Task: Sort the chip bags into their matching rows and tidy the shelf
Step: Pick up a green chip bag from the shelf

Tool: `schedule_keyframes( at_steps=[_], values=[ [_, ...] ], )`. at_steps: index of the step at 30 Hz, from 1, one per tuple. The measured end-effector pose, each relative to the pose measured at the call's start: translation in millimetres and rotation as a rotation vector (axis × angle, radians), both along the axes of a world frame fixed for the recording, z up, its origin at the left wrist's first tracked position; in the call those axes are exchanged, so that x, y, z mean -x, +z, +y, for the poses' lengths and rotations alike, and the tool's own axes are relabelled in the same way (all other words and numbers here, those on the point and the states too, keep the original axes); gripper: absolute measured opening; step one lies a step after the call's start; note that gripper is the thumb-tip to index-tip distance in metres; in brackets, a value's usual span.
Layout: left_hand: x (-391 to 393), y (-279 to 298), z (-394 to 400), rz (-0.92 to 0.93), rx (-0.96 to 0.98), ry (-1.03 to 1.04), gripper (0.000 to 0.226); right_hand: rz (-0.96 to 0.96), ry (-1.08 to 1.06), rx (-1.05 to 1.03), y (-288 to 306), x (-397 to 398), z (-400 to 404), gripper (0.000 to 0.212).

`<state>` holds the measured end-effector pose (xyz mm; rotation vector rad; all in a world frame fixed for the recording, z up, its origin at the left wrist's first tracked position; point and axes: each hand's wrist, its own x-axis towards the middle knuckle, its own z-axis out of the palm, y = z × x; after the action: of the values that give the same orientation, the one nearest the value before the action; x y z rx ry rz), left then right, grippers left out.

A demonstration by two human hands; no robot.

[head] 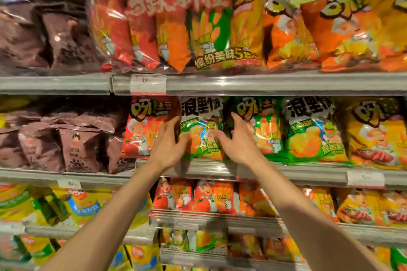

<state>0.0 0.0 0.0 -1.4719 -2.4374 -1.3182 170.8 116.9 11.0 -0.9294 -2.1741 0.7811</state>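
A green and white chip bag [201, 116] stands upright on the middle shelf [207, 168], between a red bag [145, 125] and a green bag [262, 125]. My left hand [170, 145] lies against its left edge, fingers spread. My right hand [237, 138] is at its right edge, fingers apart, thumb across the bag's front. Neither hand has closed around the bag. A second green and white bag [312, 130] of the same kind stands further right, followed by a yellow bag [376, 132].
Brown bags [72, 143] fill the left of the middle shelf. Above, a large multipack [176, 17] and orange bags [343, 33] sit on the top shelf. Below are red tomato bags [193, 198], yellow bags [374, 207] and yellow-blue bags [83, 204].
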Motion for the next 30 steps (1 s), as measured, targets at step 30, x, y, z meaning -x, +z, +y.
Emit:
schedule_keyframes(
  at_steps=[30],
  values=[
    [1, 14, -24, -0.207, -0.216, -0.33, 0.063, 0.159, 0.051, 0.099, 20, -4, -36, 0.077]
  ],
)
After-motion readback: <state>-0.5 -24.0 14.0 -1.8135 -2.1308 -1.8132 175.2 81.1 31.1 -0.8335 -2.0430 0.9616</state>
